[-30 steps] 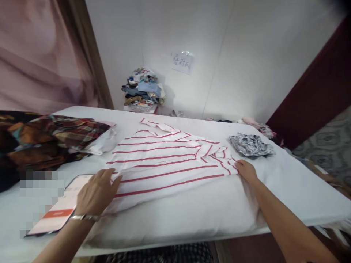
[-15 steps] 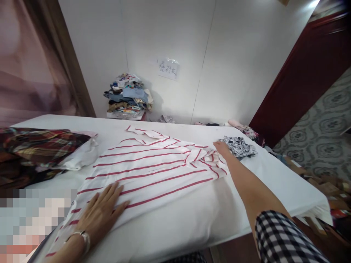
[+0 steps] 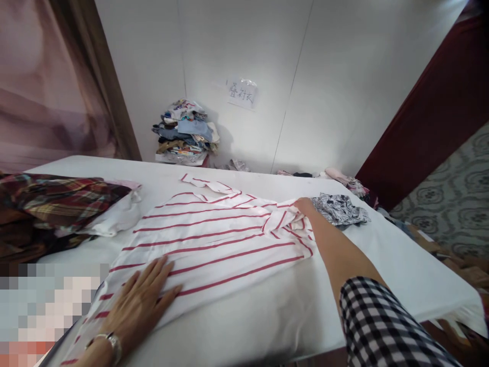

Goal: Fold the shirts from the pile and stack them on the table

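A white shirt with red stripes lies spread on the white-covered table, with a bunched, twisted part at its right end. My left hand rests flat on the near left part of the shirt, fingers stretched out. At the shirt's far right edge, my right hand is closed on the fabric; its fingertips are mostly hidden. Just right of that hand sits a crumpled black-and-white patterned garment.
Plaid and white clothes lie heaped on the table's left side. Behind the table, a tall pile of folded clothes stands against the wall. More clothes show beyond the far right edge. A paper sign hangs on the wall.
My right hand has moved from beside the patterned garment onto the shirt's far right edge and closed there. My left hand stays flat on the shirt. The view has shifted slightly.
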Demonstrator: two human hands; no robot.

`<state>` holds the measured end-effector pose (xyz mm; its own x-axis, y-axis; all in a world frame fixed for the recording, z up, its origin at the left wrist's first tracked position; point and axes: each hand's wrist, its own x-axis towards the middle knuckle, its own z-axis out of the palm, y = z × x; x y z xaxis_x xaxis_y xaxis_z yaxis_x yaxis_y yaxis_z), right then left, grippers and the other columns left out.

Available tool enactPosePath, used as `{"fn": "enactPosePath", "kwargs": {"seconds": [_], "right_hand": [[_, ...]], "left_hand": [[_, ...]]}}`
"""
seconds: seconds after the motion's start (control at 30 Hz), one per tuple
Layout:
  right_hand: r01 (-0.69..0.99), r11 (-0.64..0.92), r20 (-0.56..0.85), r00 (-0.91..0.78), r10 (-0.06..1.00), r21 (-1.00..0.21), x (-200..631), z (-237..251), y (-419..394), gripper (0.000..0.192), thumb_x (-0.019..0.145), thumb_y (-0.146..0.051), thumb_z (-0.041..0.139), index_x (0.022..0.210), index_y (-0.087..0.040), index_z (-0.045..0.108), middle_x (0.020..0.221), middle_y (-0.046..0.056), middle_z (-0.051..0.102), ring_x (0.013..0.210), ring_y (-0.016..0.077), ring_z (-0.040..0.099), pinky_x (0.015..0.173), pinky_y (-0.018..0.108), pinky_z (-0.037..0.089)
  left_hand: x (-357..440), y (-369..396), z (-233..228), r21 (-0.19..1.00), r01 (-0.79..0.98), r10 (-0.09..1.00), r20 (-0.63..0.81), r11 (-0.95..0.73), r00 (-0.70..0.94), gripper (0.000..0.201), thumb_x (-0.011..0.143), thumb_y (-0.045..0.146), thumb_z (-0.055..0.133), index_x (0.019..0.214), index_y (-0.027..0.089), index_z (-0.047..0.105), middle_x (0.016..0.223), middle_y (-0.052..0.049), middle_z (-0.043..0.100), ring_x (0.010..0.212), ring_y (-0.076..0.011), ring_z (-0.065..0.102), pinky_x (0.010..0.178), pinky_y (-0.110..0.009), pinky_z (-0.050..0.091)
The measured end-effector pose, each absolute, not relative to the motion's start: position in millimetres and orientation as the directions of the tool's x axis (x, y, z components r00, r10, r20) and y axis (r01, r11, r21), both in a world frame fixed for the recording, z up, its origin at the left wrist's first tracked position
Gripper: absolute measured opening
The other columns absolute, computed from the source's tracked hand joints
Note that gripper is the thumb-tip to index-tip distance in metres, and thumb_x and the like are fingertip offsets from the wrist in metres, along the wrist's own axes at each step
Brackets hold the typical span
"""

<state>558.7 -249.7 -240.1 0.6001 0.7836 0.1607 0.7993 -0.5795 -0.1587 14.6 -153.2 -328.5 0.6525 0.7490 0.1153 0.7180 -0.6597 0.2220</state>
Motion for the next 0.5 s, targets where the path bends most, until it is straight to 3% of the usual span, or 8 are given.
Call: {"fn": "enactPosePath", "kwargs": {"seconds": [0.13, 0.23, 0.3, 0.37, 0.43, 0.5], "right_hand": [[0.713, -0.640, 0.256, 0.701, 0.666, -0.286, 566, -204, -261, 0.021, 0.091, -0.026, 0.052, 0.084, -0.012, 0.066, 0.073, 0.004, 0.067, 0.068, 0.0146, 0.060, 0.061, 0.024, 0.047], [0.710, -0.595, 0.374, 0.704, 0.603, -0.377, 565, -162, -270, 0.022, 0.088, -0.029, 0.050, 0.085, -0.013, 0.065, 0.066, 0.001, 0.063, 0.066, 0.0141, 0.057, 0.057, 0.023, 0.043], [0.721, -0.428, 0.471, 0.686, 0.555, -0.545, 556, -134, -275, 0.022, 0.085, -0.034, 0.053, 0.085, -0.015, 0.063, 0.063, -0.002, 0.059, 0.061, 0.0126, 0.054, 0.054, 0.023, 0.043], [0.689, -0.158, 0.541, 0.671, 0.508, -0.707, 538, -111, -279, 0.022, 0.080, -0.038, 0.060, 0.081, -0.016, 0.061, 0.060, -0.004, 0.055, 0.056, 0.0111, 0.050, 0.050, 0.023, 0.042], [0.632, 0.046, 0.560, 0.647, 0.517, -0.773, 511, -95, -281, 0.023, 0.076, -0.039, 0.065, 0.078, -0.017, 0.059, 0.060, -0.004, 0.054, 0.054, 0.0102, 0.049, 0.049, 0.024, 0.043], [0.590, 0.145, 0.551, 0.597, 0.583, -0.794, 478, -87, -282, 0.022, 0.076, -0.038, 0.067, 0.080, -0.017, 0.060, 0.064, -0.004, 0.056, 0.056, 0.0104, 0.052, 0.051, 0.025, 0.045]], "left_hand": [[14, -152, -335, 0.246, 0.718, 0.758, 0.164, -0.652, 0.632, 0.062, 0.083, 0.058, 0.040, 0.141, 0.038, 0.049, 0.155, 0.004, 0.036, 0.146, -0.0256, 0.030, 0.120, -0.049, 0.023], [15, -151, -337, 0.267, 0.714, 0.762, 0.181, -0.647, 0.622, 0.062, 0.081, 0.060, 0.041, 0.138, 0.037, 0.052, 0.155, 0.002, 0.037, 0.145, -0.0253, 0.031, 0.120, -0.048, 0.023], [16, -150, -337, 0.296, 0.705, 0.764, 0.200, -0.644, 0.614, 0.061, 0.083, 0.058, 0.038, 0.136, 0.033, 0.055, 0.154, 0.000, 0.039, 0.145, -0.0256, 0.032, 0.120, -0.049, 0.022], [20, -151, -333, 0.344, 0.693, 0.773, 0.232, -0.633, 0.591, 0.059, 0.083, 0.056, 0.036, 0.131, 0.029, 0.059, 0.152, -0.003, 0.044, 0.144, -0.0277, 0.034, 0.119, -0.052, 0.022], [29, -157, -323, 0.424, 0.644, 0.769, 0.282, -0.637, 0.574, 0.056, 0.081, 0.055, 0.041, 0.123, 0.026, 0.064, 0.146, -0.006, 0.052, 0.140, -0.0306, 0.040, 0.118, -0.054, 0.024], [42, -171, -303, 0.557, 0.545, 0.765, 0.308, -0.627, 0.566, 0.053, 0.077, 0.057, 0.049, 0.116, 0.025, 0.067, 0.140, -0.009, 0.058, 0.134, -0.0321, 0.049, 0.114, -0.051, 0.033]]}}
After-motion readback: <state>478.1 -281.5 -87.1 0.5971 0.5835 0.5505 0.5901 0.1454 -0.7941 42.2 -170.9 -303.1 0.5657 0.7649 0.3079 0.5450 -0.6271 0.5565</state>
